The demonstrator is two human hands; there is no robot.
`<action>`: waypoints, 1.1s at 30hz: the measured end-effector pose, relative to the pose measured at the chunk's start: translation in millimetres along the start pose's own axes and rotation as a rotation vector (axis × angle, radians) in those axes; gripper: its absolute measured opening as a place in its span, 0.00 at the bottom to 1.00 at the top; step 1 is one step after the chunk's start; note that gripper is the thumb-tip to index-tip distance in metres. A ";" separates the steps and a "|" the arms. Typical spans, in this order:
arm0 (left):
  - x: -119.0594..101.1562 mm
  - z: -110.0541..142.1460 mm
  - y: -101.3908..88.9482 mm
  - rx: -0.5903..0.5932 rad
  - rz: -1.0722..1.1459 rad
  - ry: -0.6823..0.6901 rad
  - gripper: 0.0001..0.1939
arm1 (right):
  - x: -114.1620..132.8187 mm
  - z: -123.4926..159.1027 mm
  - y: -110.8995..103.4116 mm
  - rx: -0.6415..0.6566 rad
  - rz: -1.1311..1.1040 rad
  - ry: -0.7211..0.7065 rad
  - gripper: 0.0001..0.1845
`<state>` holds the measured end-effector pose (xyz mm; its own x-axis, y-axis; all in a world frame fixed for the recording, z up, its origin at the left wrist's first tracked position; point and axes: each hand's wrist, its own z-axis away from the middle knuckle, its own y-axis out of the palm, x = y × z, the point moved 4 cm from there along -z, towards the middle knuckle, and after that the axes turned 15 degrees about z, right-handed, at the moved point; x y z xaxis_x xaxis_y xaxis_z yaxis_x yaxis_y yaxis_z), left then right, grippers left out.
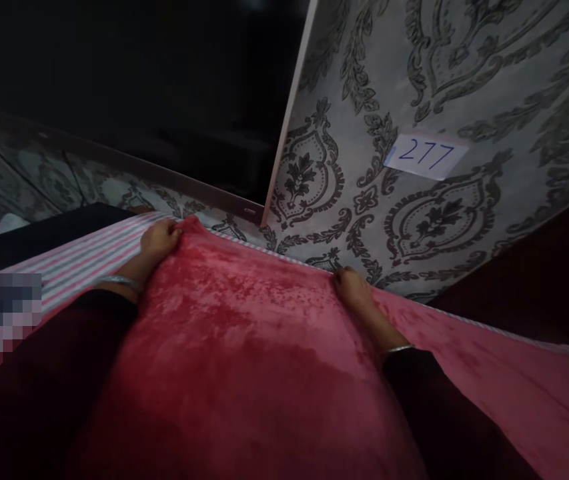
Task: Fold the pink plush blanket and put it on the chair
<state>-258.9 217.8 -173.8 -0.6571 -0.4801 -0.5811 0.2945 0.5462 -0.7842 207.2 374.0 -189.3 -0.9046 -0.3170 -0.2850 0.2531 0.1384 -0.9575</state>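
Observation:
A plush red-pink blanket (244,347) spreads out in front of me, its pile showing darker and lighter patches. At its far left corner my left hand (161,239) is closed on the edge, and the cloth bunches up beside the fingers. Farther right along the same far edge, my right hand (355,290) grips the blanket, with its fingertips curled over the border and partly hidden. Under and left of the blanket lies a striped sheet (89,253) in pink, white and grey.
A large dark television (139,87) hangs on the patterned wall just beyond the blanket. Right of it, a paper marked 277 (427,155) is stuck to the wallpaper (364,200). A black surface (64,223) lies at the left, and dark furniture (539,267) stands at the right.

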 end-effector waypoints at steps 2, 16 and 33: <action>-4.6 1.7 -4.3 -0.012 0.000 0.001 0.20 | -3.2 -0.6 -4.9 -0.030 -0.019 0.083 0.20; -1.7 -5.6 -5.5 0.086 -0.077 -0.116 0.25 | 5.1 -10.3 17.3 -0.089 -0.214 0.204 0.25; -96.5 69.9 79.1 0.558 -0.305 0.466 0.33 | 22.9 75.2 7.4 0.053 -0.240 -0.219 0.32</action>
<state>-123.7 259.4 -195.1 -0.9516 -0.1489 -0.2689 0.2785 -0.0478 -0.9592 214.2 297.2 -206.3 -0.8467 -0.5299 -0.0484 0.0642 -0.0116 -0.9979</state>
